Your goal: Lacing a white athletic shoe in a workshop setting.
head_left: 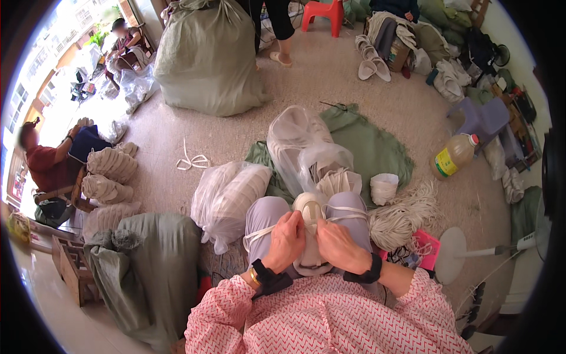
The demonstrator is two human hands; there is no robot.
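Observation:
A pale beige shoe point(309, 203) rests between my knees, its rounded toe pointing away from me. My left hand point(287, 241) is closed at the shoe's left side, the thumb and fingers pinched together on its upper. From the right, my right hand point(340, 243) pinches the upper in the same way, close to the left fingertips. Whether a lace is between the fingers is too small to tell. White laces point(259, 235) lie across both of my thighs. Just beyond my knees, a clear plastic bag point(295, 138) holds several beige shoes.
Another bag of shoes point(231, 197) sits left of my knees. To the right are a heap of white laces point(404, 219), a pink basket point(427, 248) and a red-capped jug point(453, 156). A large sack point(209, 65) stands ahead. Other people sit around the room.

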